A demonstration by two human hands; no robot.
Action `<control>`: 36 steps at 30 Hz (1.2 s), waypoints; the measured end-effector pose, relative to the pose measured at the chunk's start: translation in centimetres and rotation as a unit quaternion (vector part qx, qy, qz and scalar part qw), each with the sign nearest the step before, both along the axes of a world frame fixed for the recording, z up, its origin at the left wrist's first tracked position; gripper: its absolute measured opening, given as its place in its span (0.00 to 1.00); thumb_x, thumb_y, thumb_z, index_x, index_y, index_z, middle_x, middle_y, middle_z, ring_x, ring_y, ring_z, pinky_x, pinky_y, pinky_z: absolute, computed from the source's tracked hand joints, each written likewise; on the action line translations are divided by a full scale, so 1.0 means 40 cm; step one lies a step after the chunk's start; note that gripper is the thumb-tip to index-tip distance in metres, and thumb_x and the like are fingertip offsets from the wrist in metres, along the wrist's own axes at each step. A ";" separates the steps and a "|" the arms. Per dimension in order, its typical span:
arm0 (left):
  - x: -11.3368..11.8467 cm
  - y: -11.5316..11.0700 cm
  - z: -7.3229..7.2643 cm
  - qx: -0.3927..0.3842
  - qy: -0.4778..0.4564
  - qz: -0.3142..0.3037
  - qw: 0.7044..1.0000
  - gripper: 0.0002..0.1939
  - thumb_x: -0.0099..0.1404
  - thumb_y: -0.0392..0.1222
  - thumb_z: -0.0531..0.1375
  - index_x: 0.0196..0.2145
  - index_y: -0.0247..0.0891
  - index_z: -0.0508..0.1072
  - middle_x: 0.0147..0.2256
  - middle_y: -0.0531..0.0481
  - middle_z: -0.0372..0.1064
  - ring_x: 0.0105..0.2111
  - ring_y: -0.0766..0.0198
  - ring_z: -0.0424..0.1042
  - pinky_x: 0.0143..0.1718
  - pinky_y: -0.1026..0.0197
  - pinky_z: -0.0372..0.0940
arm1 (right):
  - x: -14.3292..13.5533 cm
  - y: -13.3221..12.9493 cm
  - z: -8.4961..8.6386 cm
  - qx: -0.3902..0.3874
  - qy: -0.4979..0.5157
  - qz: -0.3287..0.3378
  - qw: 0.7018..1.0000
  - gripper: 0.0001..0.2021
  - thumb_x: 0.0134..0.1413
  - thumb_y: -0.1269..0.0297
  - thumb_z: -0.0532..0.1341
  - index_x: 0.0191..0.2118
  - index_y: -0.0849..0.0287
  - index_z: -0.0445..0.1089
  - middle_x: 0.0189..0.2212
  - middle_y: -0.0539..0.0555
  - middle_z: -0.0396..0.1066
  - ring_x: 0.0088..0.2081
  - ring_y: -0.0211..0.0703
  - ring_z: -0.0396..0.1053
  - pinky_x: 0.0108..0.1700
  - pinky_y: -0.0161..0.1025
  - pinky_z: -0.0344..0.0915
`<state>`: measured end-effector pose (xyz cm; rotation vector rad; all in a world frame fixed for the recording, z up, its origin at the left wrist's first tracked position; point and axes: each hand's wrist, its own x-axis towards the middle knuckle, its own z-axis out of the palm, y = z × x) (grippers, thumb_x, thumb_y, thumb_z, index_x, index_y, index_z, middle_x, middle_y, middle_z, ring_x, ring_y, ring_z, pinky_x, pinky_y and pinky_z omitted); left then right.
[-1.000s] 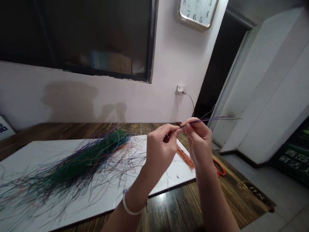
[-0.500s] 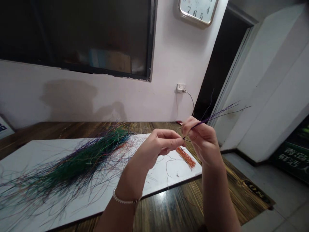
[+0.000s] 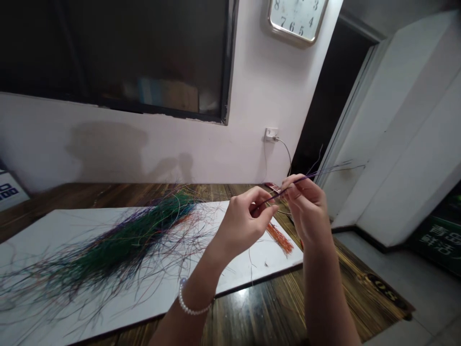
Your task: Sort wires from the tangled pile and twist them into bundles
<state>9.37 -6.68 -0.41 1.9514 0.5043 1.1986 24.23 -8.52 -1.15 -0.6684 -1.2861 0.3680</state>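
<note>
Thin purple wires (image 3: 306, 178) run between my hands and stick out to the upper right. My right hand (image 3: 302, 197) pinches them between thumb and fingers. My left hand (image 3: 250, 211), with a beaded bracelet at its wrist, curls around their lower left end, thumb and forefinger slightly apart. Below the hands, a bundle of orange wires (image 3: 281, 239) lies on a white board (image 3: 237, 274). A large loose heap of green, purple, blue and red wires (image 3: 126, 240) spreads over the board's left part.
Beneath the board is a dark wooden table (image 3: 259, 307). A red object (image 3: 272, 186) lies near its back edge, by the wall. A cord hangs from a wall socket (image 3: 271, 135) behind my hands. A clock (image 3: 297, 21) hangs above.
My left hand has turned and its thumb and forefinger have parted. The purple wires now stretch across between both hands. My right hand has shifted slightly right.
</note>
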 end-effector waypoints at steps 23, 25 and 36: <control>0.008 -0.037 0.000 0.034 -0.101 0.041 0.993 0.11 0.61 0.39 0.59 0.23 0.34 0.68 0.18 0.53 0.64 0.17 0.72 0.63 0.20 0.69 0.57 | -0.064 -0.005 -0.003 0.075 0.020 0.046 0.996 0.07 0.57 0.70 0.57 0.29 0.58 0.67 0.27 0.49 0.59 0.31 0.37 0.58 0.34 0.36 0.55; 0.006 -0.033 0.005 -0.038 -0.126 -0.037 0.991 0.11 0.61 0.39 0.59 0.23 0.34 0.68 0.18 0.54 0.64 0.15 0.73 0.62 0.16 0.70 0.56 | -0.066 -0.006 -0.003 0.075 0.037 0.099 0.992 0.07 0.57 0.70 0.57 0.28 0.58 0.67 0.27 0.49 0.58 0.30 0.36 0.57 0.34 0.36 0.55; 0.023 0.022 -0.030 0.208 -0.100 0.127 0.965 0.07 0.62 0.33 0.56 0.26 0.35 0.69 0.21 0.55 0.64 0.21 0.73 0.62 0.22 0.69 0.58 | -0.039 0.005 0.002 -0.058 0.071 0.118 0.989 0.10 0.56 0.58 0.59 0.30 0.57 0.73 0.27 0.51 0.63 0.29 0.37 0.61 0.32 0.35 0.61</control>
